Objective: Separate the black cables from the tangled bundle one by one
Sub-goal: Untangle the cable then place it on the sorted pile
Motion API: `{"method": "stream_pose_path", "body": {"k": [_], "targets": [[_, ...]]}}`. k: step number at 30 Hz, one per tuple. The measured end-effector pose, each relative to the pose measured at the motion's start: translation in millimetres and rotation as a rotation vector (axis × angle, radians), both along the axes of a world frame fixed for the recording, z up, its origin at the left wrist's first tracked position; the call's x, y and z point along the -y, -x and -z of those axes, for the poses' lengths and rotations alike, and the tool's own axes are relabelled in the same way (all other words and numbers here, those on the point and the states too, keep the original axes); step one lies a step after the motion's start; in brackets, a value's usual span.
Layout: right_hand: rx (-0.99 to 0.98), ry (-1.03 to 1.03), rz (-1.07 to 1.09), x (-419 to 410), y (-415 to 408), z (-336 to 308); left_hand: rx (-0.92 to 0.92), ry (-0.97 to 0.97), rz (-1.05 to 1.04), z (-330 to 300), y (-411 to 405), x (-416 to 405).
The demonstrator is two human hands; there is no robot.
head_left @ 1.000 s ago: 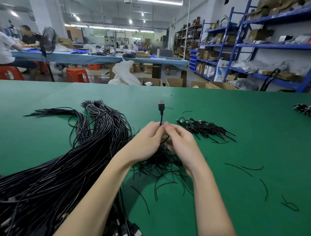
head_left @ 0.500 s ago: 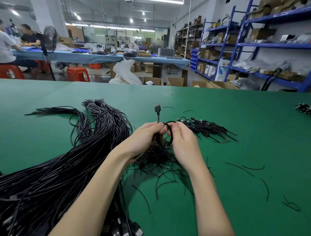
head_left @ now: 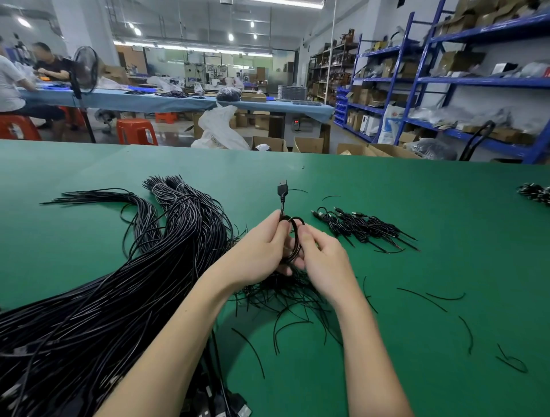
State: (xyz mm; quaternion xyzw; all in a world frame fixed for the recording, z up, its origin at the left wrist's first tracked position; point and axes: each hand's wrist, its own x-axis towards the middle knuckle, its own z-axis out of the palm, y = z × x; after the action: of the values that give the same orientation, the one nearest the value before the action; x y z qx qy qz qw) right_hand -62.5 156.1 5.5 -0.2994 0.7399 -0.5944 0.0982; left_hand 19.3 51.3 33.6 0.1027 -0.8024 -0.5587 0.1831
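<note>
Above green table (head_left: 387, 184), left hand (head_left: 259, 253), right hand (head_left: 323, 260) gripping coiled cable (head_left: 294, 235)

Scene was bright, evenly lit by ceiling strip lights (head_left: 269, 2) w/ glare spots blown out overhead. Soft shadows fell under both forearms onto the bench (head_left: 416, 208), darkest nr its near edge. Wide-angle distortion bowed the blue shelving (head_left: 422, 80) at right and curved the bench's far edge. Background was slightly soft; centre stayed sharp.
</note>
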Motion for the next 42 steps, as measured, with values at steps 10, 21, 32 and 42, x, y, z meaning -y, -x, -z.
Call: {"method": "stream_pose_path", "body": {"k": [10,21,32,42], "targets": [[0.140,-0.133,-0.040,-4,3,-16,0.164,0.540,0.015,6,3,0],[0.388,0.073,0.022,-8,5,-8,0.241,0.812,0.045,11,5,-3],[0.470,0.147,0.045,-7,10,-3,0.306,1.026,-0.051,23,10,-6],[0.417,0.126,-0.060,-14,28,-9,0.277,0.272,0.027,19,12,-1]]}}
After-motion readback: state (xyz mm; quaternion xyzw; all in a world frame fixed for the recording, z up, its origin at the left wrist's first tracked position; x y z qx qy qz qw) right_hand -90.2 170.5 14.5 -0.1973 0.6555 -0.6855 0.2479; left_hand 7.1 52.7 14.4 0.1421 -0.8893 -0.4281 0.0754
